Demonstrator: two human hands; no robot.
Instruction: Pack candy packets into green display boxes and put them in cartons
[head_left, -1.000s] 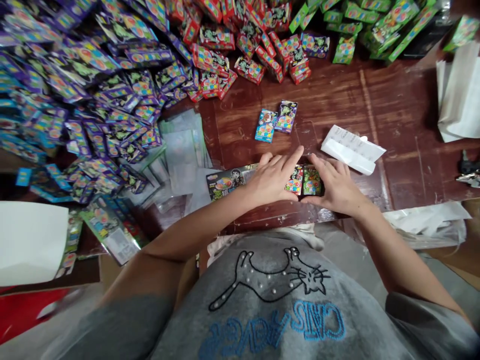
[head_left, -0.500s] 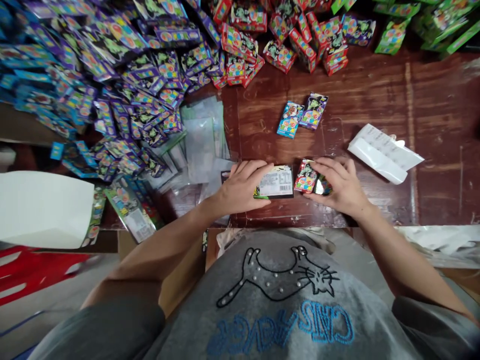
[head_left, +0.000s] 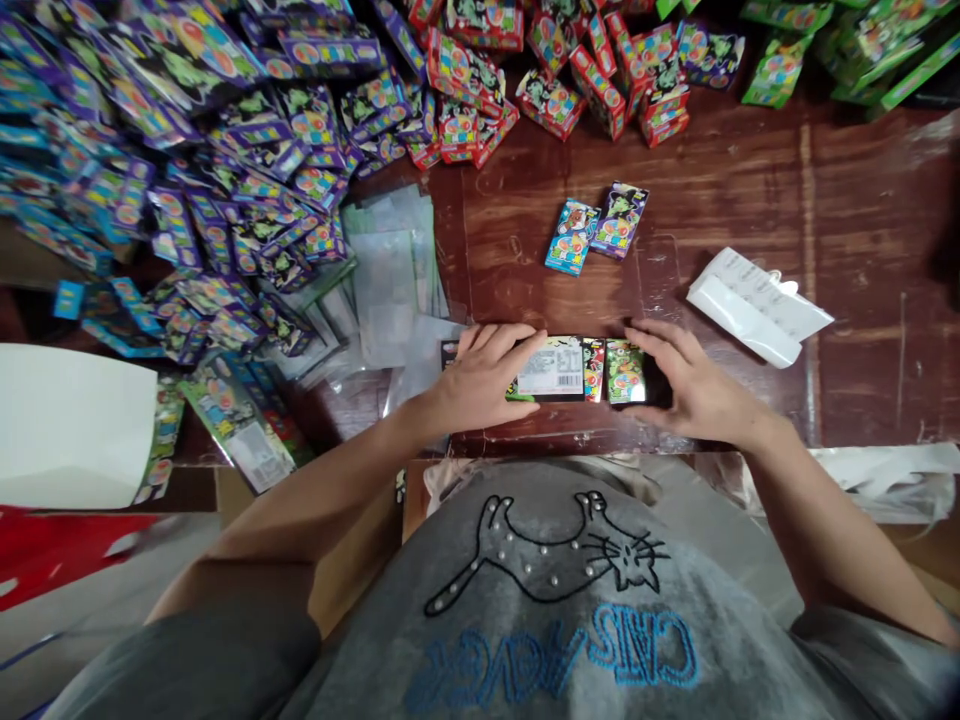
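Left hand at the near edge of the worktop, fingers curled over the left end of a flat pack, gripping it; barcode label faces up. Right hand just to the right, fingers narrow and cupped round a green box, thumb on its near side. Red box sits between pack and green box, touching both, all three in a row along the near edge.

Mid-worktop: blue box and purple box side by side, touching, apart from the hands. Folded paper lies right of them, near the right hand's fingertips, not touching. Clear bags piled left of the left hand. Purple heap fills the far left corner, red heap sits along the far edge, green heap in the far right corner. White sheet off the left edge.
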